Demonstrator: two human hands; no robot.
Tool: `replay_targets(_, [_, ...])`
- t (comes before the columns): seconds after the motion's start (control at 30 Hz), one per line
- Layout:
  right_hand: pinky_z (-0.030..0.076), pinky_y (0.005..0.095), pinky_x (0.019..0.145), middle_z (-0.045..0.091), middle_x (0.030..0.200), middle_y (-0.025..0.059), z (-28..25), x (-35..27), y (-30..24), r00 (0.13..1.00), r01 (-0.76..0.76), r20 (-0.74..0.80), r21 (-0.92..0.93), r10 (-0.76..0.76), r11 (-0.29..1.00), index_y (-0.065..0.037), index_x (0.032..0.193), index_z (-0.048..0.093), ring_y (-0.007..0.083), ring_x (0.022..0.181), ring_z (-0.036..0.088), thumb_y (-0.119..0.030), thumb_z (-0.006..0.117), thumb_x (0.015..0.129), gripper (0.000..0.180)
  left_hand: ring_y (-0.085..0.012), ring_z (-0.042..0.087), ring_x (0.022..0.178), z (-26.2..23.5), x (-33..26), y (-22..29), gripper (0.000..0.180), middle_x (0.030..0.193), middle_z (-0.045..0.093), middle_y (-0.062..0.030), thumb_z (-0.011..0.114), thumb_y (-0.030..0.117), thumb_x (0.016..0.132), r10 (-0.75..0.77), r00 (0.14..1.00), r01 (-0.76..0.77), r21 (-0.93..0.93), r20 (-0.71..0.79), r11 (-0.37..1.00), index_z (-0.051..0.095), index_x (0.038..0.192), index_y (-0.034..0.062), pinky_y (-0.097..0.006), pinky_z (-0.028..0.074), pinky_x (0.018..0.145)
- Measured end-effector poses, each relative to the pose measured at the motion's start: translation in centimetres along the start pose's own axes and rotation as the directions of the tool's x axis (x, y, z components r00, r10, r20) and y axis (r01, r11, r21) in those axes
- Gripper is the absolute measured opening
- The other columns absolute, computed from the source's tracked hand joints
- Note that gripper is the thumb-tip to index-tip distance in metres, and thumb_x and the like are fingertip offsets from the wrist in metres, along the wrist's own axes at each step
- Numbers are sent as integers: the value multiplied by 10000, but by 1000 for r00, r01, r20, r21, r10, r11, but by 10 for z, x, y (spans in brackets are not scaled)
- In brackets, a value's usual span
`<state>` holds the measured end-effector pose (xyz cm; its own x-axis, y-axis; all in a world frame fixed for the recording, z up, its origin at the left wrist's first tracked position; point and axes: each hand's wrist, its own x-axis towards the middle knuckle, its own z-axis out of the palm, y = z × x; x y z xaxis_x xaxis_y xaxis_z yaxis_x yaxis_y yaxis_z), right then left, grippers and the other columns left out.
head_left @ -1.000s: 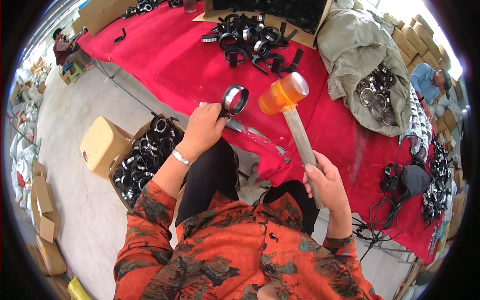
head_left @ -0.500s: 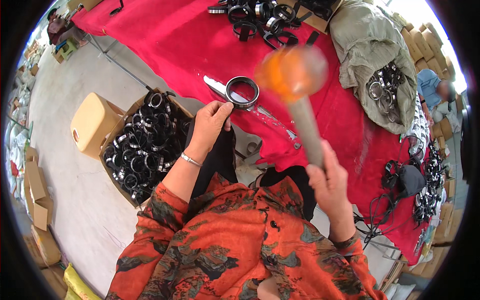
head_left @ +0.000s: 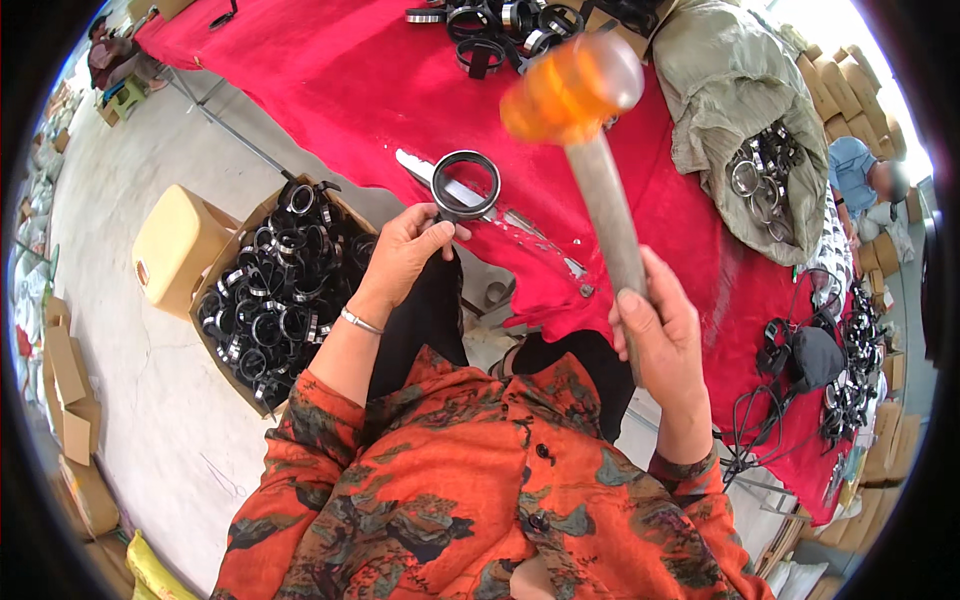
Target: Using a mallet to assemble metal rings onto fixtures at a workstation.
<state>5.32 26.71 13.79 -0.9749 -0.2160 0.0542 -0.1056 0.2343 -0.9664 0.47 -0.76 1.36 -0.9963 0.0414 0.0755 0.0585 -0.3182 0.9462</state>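
My left hand [head_left: 402, 258] pinches the lower edge of a black ring [head_left: 464, 212] with a shiny inner band, holding it tilted up over the near edge of a red-covered table [head_left: 350, 105]. Through the ring a bare pale strip [head_left: 415, 166] of table edge shows where the cloth is torn. My right hand [head_left: 662, 335] is wrapped round the grey handle of a mallet [head_left: 607, 205]. Its translucent orange head is raised above the cloth, to the right of the ring and apart from it, slightly blurred.
A cardboard box [head_left: 225, 368] full of similar rings stands at my left beside a beige plastic stool [head_left: 180, 245]. More rings [head_left: 480, 55] lie at the table's far side. An open grey-green sack [head_left: 700, 110] of rings and a dark bundle with cords [head_left: 815, 360] sit at right. Another person [head_left: 858, 178] is beyond.
The mallet has risen away from me, its handle now more visible in my right hand. My left hand and the ring have shifted slightly left, and the ring faces me more squarely.
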Motion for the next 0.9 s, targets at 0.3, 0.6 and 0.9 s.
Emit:
replay_targets(0.3, [496, 384, 676, 640, 848, 191, 15, 55, 11, 997, 46, 71, -432, -17, 901, 37, 1273, 468, 264, 751, 641, -197, 581, 922, 436, -69, 451, 524, 18, -4, -1, 398, 592, 480, 9, 564, 361, 942, -27, 978, 71, 206, -207, 976, 544, 723, 29, -237, 367, 494])
replay_targets(0.6, [489, 381, 634, 639, 795, 193, 31, 61, 5, 946, 316, 90, -467, -311, 826, 20, 1284, 473, 321, 681, 631, -213, 581, 920, 446, -68, 459, 554, 10, 0, -5, 398, 641, 479, 9, 536, 389, 952, -2, 993, 27, 201, -120, 979, 507, 745, 50, -226, 380, 513])
replay_targets(0.9, [494, 394, 729, 624, 939, 259, 29, 59, -41, 968, 241, 162, -362, -194, 901, 16, 1280, 476, 410, 819, 636, -206, 591, 904, 451, -76, 441, 527, -2, 2, -5, 406, 603, 454, 7, 513, 374, 962, 47, 992, -14, 269, -117, 963, 501, 716, 50, -237, 369, 495])
